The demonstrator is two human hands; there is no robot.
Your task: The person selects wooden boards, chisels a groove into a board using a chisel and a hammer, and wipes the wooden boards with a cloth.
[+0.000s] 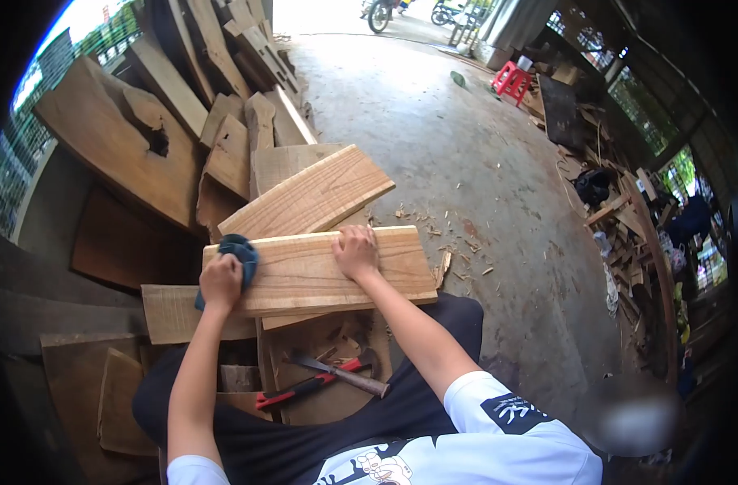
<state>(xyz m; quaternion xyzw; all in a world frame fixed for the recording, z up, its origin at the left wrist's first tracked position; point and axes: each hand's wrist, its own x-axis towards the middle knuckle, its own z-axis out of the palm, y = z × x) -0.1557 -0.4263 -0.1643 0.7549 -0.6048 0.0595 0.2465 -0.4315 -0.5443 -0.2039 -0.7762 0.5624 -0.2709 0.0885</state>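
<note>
A light wooden plank (304, 275) lies crosswise in front of me, above my lap. At its left end my left hand (222, 280) is closed around a dark blue cloth (241, 255), pressed against the wood. My right hand (357, 251) rests on the plank's far edge, right of the middle, its fingers curled over that edge and partly hidden. Just beyond lies a second light plank (312, 190), set at an angle. Below, between my knees, a red-and-black handled tool (312, 381) crosses a tool with a brown wooden handle (357, 380).
Large wooden slabs (126, 141) and boards lean along the left side. Wood chips (466, 242) are scattered on the concrete floor (434, 121). A red stool (512, 81) stands at the back right, near a pile of scrap wood (628, 242). Motorbikes (379, 14) show outside.
</note>
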